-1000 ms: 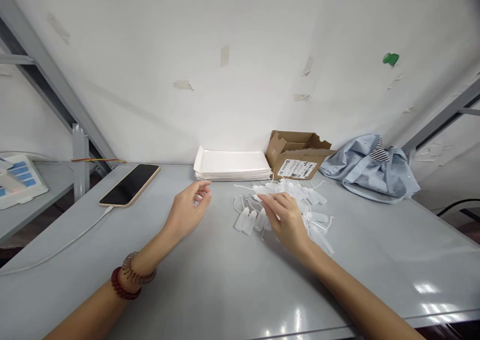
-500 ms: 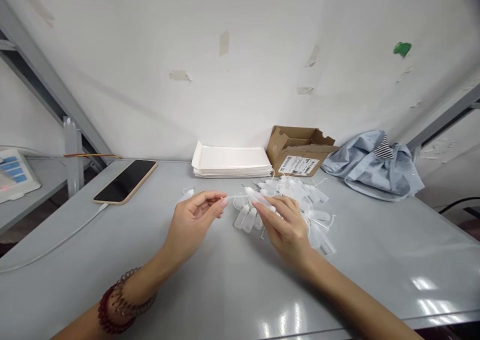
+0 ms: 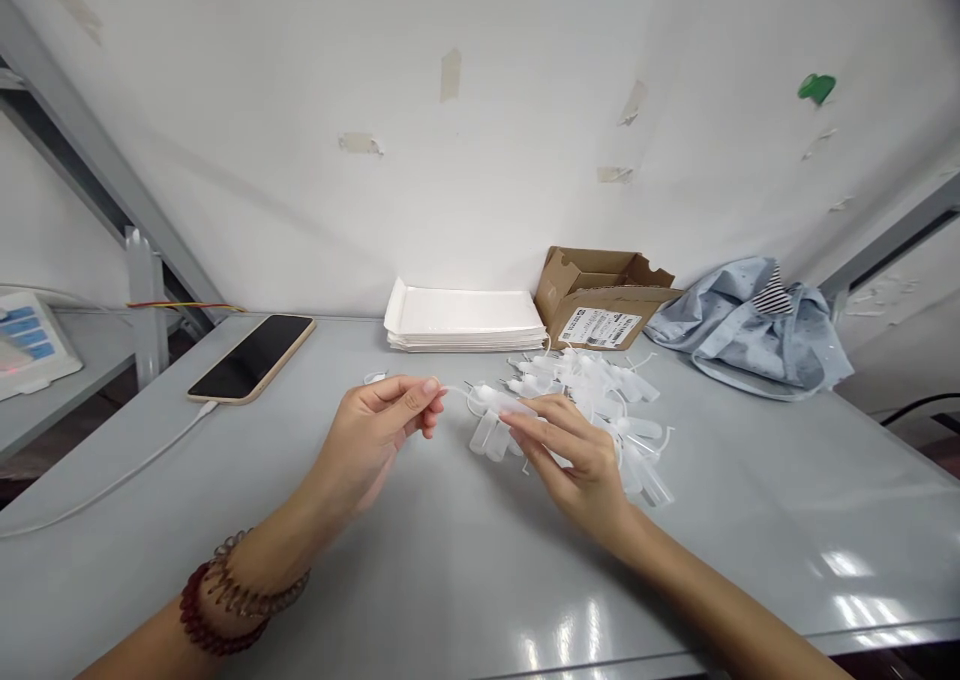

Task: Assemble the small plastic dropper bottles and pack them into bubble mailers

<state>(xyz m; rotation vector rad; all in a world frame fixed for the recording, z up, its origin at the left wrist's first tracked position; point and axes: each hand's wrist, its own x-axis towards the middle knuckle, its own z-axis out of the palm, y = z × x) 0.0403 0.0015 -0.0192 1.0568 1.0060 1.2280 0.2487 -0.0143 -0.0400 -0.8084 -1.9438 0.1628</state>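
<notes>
Between the fingers of my right hand (image 3: pixel 574 450) lies a small translucent squeeze bottle (image 3: pixel 499 401), its needle tip pointing left. My left hand (image 3: pixel 390 425) pinches the end of a thin white strap (image 3: pixel 456 391) that runs toward the bottle's tip. Whether the strap's end carries a cap is hidden by my fingers. Behind and below my right hand spreads a pile of similar needle-tip bottles (image 3: pixel 637 460) with thin curled straps. One more such bottle (image 3: pixel 375 377) shows partly behind my left hand.
A stack of white envelopes (image 3: pixel 469 312) stands against the wall beside an open cardboard box (image 3: pixel 600 305). Blue cloth (image 3: pixel 757 330) is bunched at the back right. A phone (image 3: pixel 255 358) on a white charging cable (image 3: pixel 142 470) lies left on the grey table (image 3: pixel 435 580).
My left hand has rotated, thumb now on top, and shifted slightly left with the strap. The bottle in my right hand has moved slightly left and down.
</notes>
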